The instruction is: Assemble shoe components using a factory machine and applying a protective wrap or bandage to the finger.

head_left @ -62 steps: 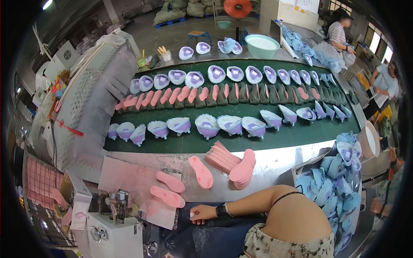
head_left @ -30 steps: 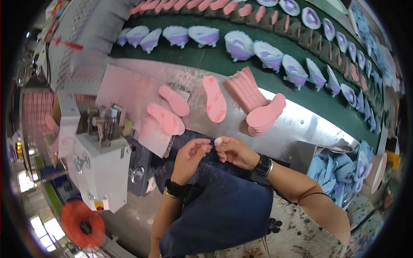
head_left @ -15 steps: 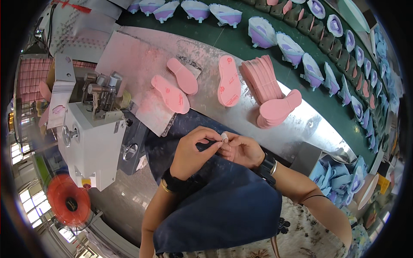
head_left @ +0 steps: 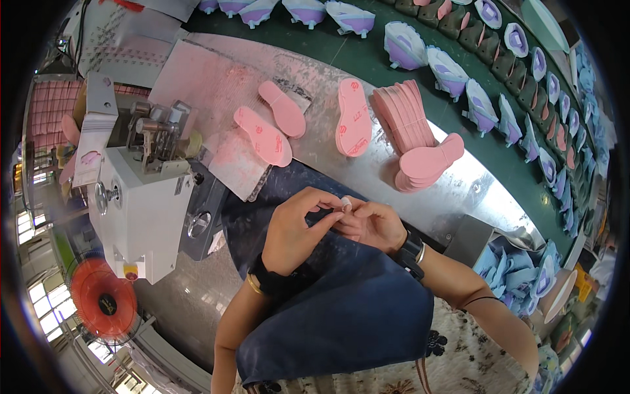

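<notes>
- My left hand (head_left: 295, 233) and right hand (head_left: 374, 226) meet over my apron (head_left: 341, 315).
- Ahead on the table (head_left: 459, 190) lie three insoles (head_left: 262, 136); right of them, an insole stack (head_left: 410, 134).
- The machine (head_left: 141, 197) stands to my left.

This is a shoe factory work line. A green conveyor belt (head_left: 367, 62) carries rows of purple shoe uppers (head_left: 403, 46), while a stack of pink insoles (head_left: 410, 125) and loose pink insoles (head_left: 354, 118) lie on the metal table (head_left: 459, 190). A white bench machine (head_left: 141, 203) stands at the left, with blue shoe parts (head_left: 518, 272) heaped at the right.
</notes>
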Tool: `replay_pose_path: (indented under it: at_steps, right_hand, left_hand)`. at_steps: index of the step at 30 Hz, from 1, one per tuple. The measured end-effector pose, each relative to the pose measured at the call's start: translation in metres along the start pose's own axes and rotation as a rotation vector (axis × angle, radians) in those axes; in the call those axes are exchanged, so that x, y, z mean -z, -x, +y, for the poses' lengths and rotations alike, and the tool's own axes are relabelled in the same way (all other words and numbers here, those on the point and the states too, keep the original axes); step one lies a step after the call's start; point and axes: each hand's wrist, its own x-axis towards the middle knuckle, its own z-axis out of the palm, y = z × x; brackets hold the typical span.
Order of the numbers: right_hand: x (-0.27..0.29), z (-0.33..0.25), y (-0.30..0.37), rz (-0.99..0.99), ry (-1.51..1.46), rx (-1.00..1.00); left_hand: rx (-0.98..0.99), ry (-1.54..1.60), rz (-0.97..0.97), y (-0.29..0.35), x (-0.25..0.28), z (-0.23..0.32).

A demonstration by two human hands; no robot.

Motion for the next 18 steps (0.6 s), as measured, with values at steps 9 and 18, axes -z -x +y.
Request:
replay_pose_path:
  at_steps: [9, 18]
  right_hand:
    - [-0.003, 0.001, 0.002, -0.021, 0.020, -0.014]
    - [-0.010, 0.002, 0.002, 0.068, 0.117, -0.048]
  left_hand:
    - [-0.043, -0.030, 0.006, 0.002, 0.001, 0.001]
    - [-0.204, -0.225, -0.082, 0.005, 0.000, 0.006]
